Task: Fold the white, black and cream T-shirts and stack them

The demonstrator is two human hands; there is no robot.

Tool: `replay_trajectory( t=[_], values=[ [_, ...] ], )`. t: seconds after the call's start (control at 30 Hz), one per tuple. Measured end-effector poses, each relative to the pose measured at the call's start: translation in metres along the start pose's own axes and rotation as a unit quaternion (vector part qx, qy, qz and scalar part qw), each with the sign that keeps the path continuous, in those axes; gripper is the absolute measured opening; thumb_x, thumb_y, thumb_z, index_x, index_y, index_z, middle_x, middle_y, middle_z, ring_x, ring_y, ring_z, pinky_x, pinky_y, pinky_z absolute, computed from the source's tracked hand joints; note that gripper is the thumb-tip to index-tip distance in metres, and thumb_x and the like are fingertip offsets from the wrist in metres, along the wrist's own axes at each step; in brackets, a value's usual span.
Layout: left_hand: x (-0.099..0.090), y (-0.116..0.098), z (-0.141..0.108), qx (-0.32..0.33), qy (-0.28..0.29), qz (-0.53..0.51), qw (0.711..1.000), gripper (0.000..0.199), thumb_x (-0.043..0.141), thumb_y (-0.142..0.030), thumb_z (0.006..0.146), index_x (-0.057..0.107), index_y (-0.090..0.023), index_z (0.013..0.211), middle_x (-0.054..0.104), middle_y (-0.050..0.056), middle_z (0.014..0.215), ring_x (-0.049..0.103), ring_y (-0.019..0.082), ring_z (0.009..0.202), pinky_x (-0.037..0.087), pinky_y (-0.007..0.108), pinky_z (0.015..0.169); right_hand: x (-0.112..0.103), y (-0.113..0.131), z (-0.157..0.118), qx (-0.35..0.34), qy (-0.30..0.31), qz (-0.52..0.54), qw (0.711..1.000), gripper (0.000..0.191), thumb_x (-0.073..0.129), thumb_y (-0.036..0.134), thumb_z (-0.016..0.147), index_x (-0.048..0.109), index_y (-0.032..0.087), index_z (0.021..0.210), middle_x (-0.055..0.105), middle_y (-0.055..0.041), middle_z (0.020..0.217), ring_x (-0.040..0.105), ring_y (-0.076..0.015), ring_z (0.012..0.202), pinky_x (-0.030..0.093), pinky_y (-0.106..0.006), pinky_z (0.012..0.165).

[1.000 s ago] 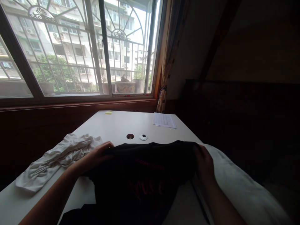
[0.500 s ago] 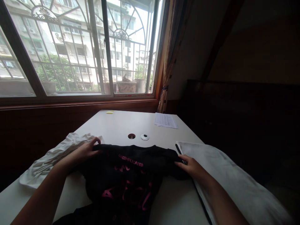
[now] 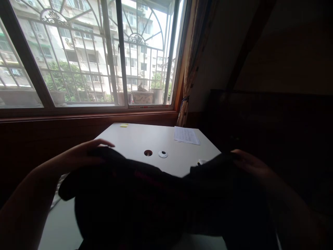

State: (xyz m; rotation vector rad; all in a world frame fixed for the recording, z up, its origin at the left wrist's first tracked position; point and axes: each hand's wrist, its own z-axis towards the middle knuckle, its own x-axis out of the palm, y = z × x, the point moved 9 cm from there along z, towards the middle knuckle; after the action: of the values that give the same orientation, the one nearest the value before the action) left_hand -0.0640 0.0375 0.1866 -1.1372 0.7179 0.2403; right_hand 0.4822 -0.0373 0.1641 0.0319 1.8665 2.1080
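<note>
A black T-shirt [image 3: 156,201] with faint pink lettering hangs stretched between my two hands, raised above the white table [image 3: 135,139]. My left hand [image 3: 97,151] is closed on one shoulder of the shirt, thumb below and fingers on top. At the other shoulder, my right hand [image 3: 246,161] pinches the cloth; it is dark and a little blurred. The shirt covers much of the near tabletop. Behind my left forearm a strip of white cloth [image 3: 57,194] shows, and a small bit of another white cloth [image 3: 202,161] peeks out past the shirt on the right.
Printed sheets [image 3: 186,135] lie at the table's far right corner, and a yellow note [image 3: 124,125] at the far left. A round cable hole [image 3: 148,152] and its loose cover [image 3: 163,154] are mid-table. Beyond stand a barred window [image 3: 104,62] and a tied curtain [image 3: 186,86].
Both hands have lifted the black T-shirt off the table toward me and moved farther apart, pulling it wider. It now hides most of the white cloths on either side.
</note>
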Motion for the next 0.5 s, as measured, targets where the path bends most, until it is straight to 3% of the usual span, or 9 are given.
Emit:
replay_trajectory(
  t=[0.03,0.07,0.1,0.17,0.27,0.33,0.4,0.47,0.5],
  values=[
    [-0.007,-0.007,0.016,0.005,-0.026,0.026,0.999,0.058,0.068,-0.058,0.082,0.062,-0.025,0.13,0.074,0.006,0.112,0.072,0.031,0.097,0.059,0.04,0.085,0.0,0.014,0.019,-0.025,-0.011,-0.051,0.998,0.041,0.08,0.054,0.075,0.072,0.028,0.106,0.075,-0.005,0.103,0.07,-0.0298,0.094,0.056,-0.043,0.084],
    [-0.021,-0.016,0.032,0.021,-0.091,0.071,0.993,0.055,0.067,-0.055,0.084,0.062,-0.024,0.129,0.074,0.006,0.114,0.07,0.032,0.1,0.058,0.043,0.088,-0.009,0.036,0.035,-0.089,-0.087,-0.099,0.987,0.041,0.076,0.056,0.077,0.073,0.026,0.105,0.075,-0.0054,0.101,0.069,-0.0287,0.093,0.054,-0.045,0.086],
    [-0.035,-0.026,0.044,0.045,-0.166,0.133,0.976,0.052,0.064,-0.05,0.087,0.061,-0.023,0.132,0.071,0.008,0.122,0.067,0.033,0.108,0.055,0.047,0.095,-0.014,0.057,0.048,-0.152,-0.154,-0.138,0.966,0.039,0.073,0.055,0.08,0.072,0.025,0.107,0.073,-0.0057,0.104,0.067,-0.0272,0.095,0.053,-0.047,0.09],
    [-0.047,-0.043,0.057,0.088,-0.264,0.256,0.926,0.054,0.059,-0.04,0.091,0.053,-0.024,0.142,0.058,0.011,0.144,0.054,0.037,0.13,0.043,0.055,0.109,-0.009,0.089,0.059,-0.266,-0.244,-0.176,0.916,0.049,0.071,0.046,0.083,0.063,0.025,0.126,0.069,-0.0076,0.119,0.065,-0.0242,0.097,0.052,-0.047,0.092],
    [-0.042,-0.054,0.054,0.142,-0.308,0.341,0.877,0.057,0.055,-0.029,0.094,0.044,-0.025,0.15,0.04,0.011,0.16,0.036,0.035,0.145,0.028,0.057,0.119,0.017,0.105,0.048,-0.351,-0.285,-0.219,0.865,0.046,0.068,0.037,0.086,0.06,0.024,0.129,0.063,-0.0089,0.126,0.062,-0.024,0.107,0.05,-0.045,0.095],
    [-0.03,-0.055,0.037,0.164,-0.297,0.337,0.878,0.049,0.053,-0.028,0.095,0.051,-0.025,0.144,0.045,0.009,0.155,0.04,0.033,0.142,0.029,0.054,0.12,0.043,0.096,0.032,-0.359,-0.237,-0.258,0.865,0.025,0.063,0.036,0.09,0.067,0.023,0.111,0.066,-0.0074,0.115,0.062,-0.0242,0.105,0.049,-0.042,0.095],
    [-0.01,-0.055,0.015,0.179,-0.244,0.318,0.899,0.033,0.054,-0.032,0.097,0.063,-0.026,0.128,0.059,0.008,0.139,0.051,0.032,0.131,0.037,0.051,0.115,0.076,0.065,0.018,-0.312,-0.11,-0.286,0.899,0.018,0.06,0.038,0.092,0.07,0.023,0.094,0.069,-0.0047,0.096,0.065,-0.0222,0.088,0.052,-0.037,0.083],
    [0.028,-0.056,-0.011,0.201,-0.124,0.286,0.929,0.022,0.057,-0.036,0.097,0.071,-0.028,0.112,0.069,0.006,0.118,0.061,0.027,0.113,0.049,0.043,0.103,0.108,0.019,0.001,-0.222,0.049,-0.293,0.929,0.02,0.06,0.04,0.093,0.071,0.024,0.091,0.071,-0.0026,0.087,0.065,-0.0208,0.079,0.051,-0.033,0.073],
    [0.051,-0.055,-0.027,0.208,-0.057,0.268,0.939,0.018,0.059,-0.036,0.096,0.073,-0.03,0.107,0.071,0.004,0.111,0.064,0.025,0.106,0.053,0.039,0.097,0.124,-0.004,-0.012,-0.189,0.135,-0.295,0.927,0.02,0.06,0.04,0.093,0.072,0.024,0.089,0.071,-0.0023,0.085,0.065,-0.0204,0.077,0.05,-0.032,0.071]
  ],
)
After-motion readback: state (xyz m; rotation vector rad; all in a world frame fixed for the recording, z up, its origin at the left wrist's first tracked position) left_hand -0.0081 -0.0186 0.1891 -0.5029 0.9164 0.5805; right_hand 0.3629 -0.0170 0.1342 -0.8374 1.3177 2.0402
